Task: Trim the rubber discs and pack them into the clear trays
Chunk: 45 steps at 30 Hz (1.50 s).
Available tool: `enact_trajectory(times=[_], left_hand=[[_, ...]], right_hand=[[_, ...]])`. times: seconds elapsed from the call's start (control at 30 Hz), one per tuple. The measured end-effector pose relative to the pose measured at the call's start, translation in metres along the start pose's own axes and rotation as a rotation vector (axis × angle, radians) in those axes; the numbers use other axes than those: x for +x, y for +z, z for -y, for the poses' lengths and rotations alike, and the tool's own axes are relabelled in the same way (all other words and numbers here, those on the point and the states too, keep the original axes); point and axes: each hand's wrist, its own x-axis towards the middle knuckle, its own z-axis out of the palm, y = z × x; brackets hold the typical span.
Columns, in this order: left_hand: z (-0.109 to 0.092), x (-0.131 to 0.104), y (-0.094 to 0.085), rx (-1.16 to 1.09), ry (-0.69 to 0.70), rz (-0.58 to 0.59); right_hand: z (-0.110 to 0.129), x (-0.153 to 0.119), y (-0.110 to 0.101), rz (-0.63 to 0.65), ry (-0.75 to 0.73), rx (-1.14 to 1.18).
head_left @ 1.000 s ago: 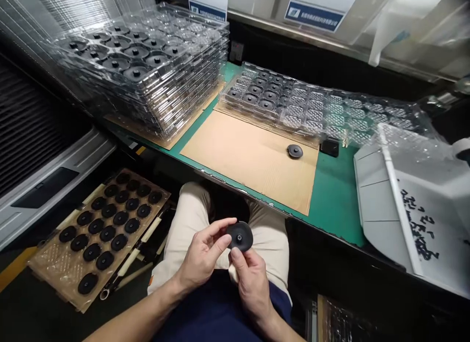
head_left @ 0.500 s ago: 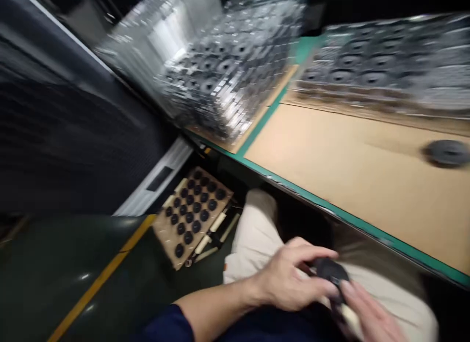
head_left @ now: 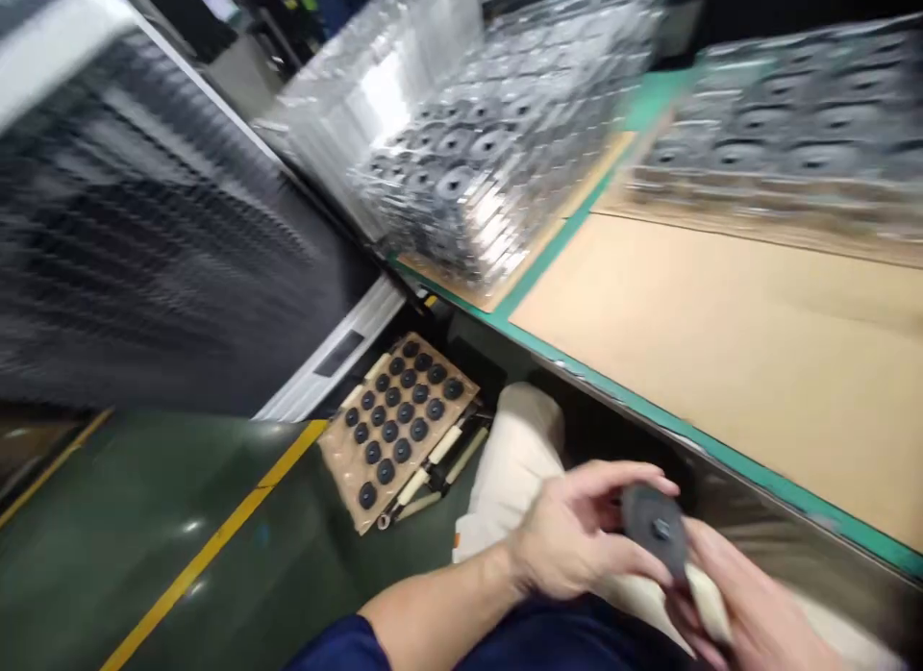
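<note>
A black round disc (head_left: 655,531) with a small hub at its centre is tilted over my lap. My left hand (head_left: 569,532) curls around its left side, thumb below and fingers above. On the other side my right hand (head_left: 750,594) is closed around a cream-coloured piece (head_left: 708,602) whose kind I cannot make out. That piece lies against the disc's lower right edge, and my right fingers touch the disc there. Low on the left, a brown tray (head_left: 338,464) carries rows of similar black discs (head_left: 389,431).
A green-edged table (head_left: 577,368) with brown board on top runs along my right. On it stand a tall stack of clear plastic trays (head_left: 461,181) with dark discs and a second stack (head_left: 779,152). A grey machine panel (head_left: 159,238) rises at the left above green floor.
The view has swung, so the table's loose disc is out of frame. The disc in my hands has turned its face more toward me, and more of the cream-coloured piece shows.
</note>
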Motion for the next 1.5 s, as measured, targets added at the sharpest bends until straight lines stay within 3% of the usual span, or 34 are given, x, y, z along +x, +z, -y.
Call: enact_trajectory(times=[0.1, 0.2, 0.27, 0.4, 0.47, 0.57, 0.7, 0.83, 0.97, 1.03, 1.13, 1.23, 1.37, 1.5], left_hand=[[-0.003, 0.0, -0.008, -0.104, -0.079, -0.079], [0.001, 0.003, -0.016, -0.109, -0.119, -0.09], [0.005, 0.003, -0.017, -0.088, -0.128, -0.084], [0.011, 0.0, -0.009, 0.018, -0.089, -0.081], [0.011, -0.002, -0.005, 0.047, -0.048, -0.08], [0.01, -0.005, 0.001, 0.031, -0.031, -0.065], [0.008, -0.008, 0.009, -0.06, -0.082, -0.083], [0.007, -0.008, 0.016, -0.188, -0.156, -0.189], [0.008, -0.007, 0.017, -0.217, -0.219, -0.283], [0.008, -0.007, 0.017, -0.23, -0.264, -0.307], [0.009, -0.008, 0.015, -0.262, -0.336, -0.288], [0.009, -0.009, 0.013, -0.272, -0.403, -0.252], [0.007, -0.008, 0.011, -0.284, -0.42, -0.247], [0.006, -0.007, 0.009, -0.278, -0.461, -0.173]], right_hand=[[0.014, 0.008, 0.0, -0.144, 0.097, 0.243], [0.027, 0.008, -0.005, -0.15, 0.033, 0.308], [0.033, -0.001, -0.007, -0.114, -0.138, 0.151], [0.043, -0.025, -0.011, -0.034, -0.639, -0.435], [0.047, -0.034, -0.012, 0.065, -0.765, -0.622], [0.053, -0.04, -0.013, 0.193, -0.766, -0.708], [0.058, -0.038, -0.013, 0.064, -0.83, -0.77], [0.061, -0.038, -0.013, 0.188, -0.798, -0.754], [0.062, -0.036, -0.016, 0.059, -0.821, -0.878], [0.063, -0.036, -0.017, 0.114, -0.779, -0.892], [0.065, -0.036, -0.019, 0.221, -0.751, -0.934], [0.066, -0.037, -0.02, 0.105, -0.767, -0.988], [0.066, -0.039, -0.02, 0.279, -0.726, -0.968], [0.067, -0.038, -0.018, 0.171, -0.778, -1.018]])
